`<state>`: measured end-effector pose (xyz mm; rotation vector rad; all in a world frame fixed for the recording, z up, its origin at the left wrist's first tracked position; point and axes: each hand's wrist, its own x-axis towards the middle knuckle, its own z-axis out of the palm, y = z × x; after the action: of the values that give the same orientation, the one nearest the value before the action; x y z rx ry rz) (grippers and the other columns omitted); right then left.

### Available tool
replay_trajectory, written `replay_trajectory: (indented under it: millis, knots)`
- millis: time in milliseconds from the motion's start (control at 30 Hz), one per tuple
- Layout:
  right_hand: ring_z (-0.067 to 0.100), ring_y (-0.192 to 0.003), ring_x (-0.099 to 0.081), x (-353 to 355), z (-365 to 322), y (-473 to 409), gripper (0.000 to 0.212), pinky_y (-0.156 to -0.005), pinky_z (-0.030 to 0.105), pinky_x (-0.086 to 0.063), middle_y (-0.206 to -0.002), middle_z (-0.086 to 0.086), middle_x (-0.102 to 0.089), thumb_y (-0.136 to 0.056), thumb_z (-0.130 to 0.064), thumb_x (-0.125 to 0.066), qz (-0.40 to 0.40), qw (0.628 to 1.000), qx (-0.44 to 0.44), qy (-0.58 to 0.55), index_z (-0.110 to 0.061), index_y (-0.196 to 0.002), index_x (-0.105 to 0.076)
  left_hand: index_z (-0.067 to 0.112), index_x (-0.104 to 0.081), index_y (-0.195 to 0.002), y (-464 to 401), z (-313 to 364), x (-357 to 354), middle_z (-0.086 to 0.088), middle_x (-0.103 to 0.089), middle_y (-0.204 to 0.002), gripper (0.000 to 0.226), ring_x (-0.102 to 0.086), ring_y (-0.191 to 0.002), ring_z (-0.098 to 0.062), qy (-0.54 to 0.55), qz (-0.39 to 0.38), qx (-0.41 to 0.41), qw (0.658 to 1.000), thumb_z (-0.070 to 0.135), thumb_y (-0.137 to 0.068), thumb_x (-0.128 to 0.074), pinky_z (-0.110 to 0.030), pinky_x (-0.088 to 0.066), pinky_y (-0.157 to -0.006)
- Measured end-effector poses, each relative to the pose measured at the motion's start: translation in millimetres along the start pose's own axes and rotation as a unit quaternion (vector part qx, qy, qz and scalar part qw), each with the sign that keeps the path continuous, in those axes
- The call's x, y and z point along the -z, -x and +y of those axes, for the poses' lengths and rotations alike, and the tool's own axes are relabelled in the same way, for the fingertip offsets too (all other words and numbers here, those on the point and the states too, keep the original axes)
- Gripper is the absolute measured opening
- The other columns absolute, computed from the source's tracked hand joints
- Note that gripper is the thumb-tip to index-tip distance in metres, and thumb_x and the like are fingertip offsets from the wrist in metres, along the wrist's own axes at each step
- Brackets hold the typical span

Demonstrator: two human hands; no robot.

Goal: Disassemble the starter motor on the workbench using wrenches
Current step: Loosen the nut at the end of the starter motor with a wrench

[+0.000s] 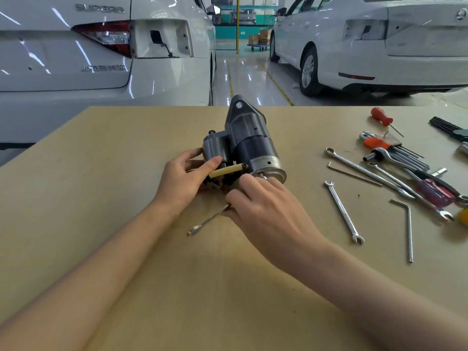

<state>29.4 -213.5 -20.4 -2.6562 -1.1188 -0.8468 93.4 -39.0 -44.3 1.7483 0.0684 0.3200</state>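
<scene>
1. We have the starter motor (249,145) lying on the workbench (126,249) near the middle of its far edge, its metal end cap toward us
2. Our left hand (183,179) grips the smaller cylinder, thumb curled over the yellow sleeve (225,171)
3. Our right hand (263,211) pinches a slim wrench (207,221) whose head is hidden at the terminals; its free end rests on the bench
4. We should probably seat the wrench squarely on the nut, brace the body firmly and turn in short strokes
5. Spare wrenches (344,211) lie toward the right edge
</scene>
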Motion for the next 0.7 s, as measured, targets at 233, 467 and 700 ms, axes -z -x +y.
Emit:
replay_trajectory:
  millis: [233, 467, 700]
  knots:
    - [0.005, -0.061, -0.047, 18.1, 2.3, 10.0, 0.027, -0.059, 0.017, -0.037, -0.065, -0.013, -0.052, -0.097, -0.026, -0.046, 0.189, 0.913, -0.136, -0.333, -0.010, -0.080, -0.059, 0.015, -0.057, -0.132, -0.7, -1.7, 1.6, -0.003, -0.071, -0.107, 0.069, -0.068, -0.095, -0.015, 0.003, -0.002, 0.004, 1.000, 0.044, -0.073, -0.073, -0.032, -0.056, -0.082]
    - [0.012, -0.040, -0.037, 5.4, 37.6, 9.0, 0.032, -0.044, 0.020, -0.032, -0.047, -0.003, -0.038, -0.100, -0.023, -0.045, 0.176, 0.455, -0.514, -0.705, -0.011, -0.070, -0.051, 0.020, -0.059, -0.127, -1.4, -2.0, 0.3, 0.006, -0.070, -0.100, 0.053, -0.067, -0.084, 0.000, 0.003, 0.003, 0.002, 1.000, 0.037, -0.080, -0.072, -0.014, -0.050, -0.067]
    - [0.012, -0.042, -0.047, 4.4, 38.1, 9.0, 0.032, -0.044, 0.020, -0.042, -0.050, 0.001, -0.048, -0.099, -0.020, -0.044, 0.181, 0.354, -0.521, -0.755, -0.010, -0.071, -0.056, 0.016, -0.058, -0.127, -1.4, -3.1, -1.9, 0.004, -0.069, -0.096, 0.046, -0.066, -0.072, 0.008, 0.018, 0.004, -0.007, 1.000, 0.027, -0.084, -0.071, -0.008, -0.046, -0.053]
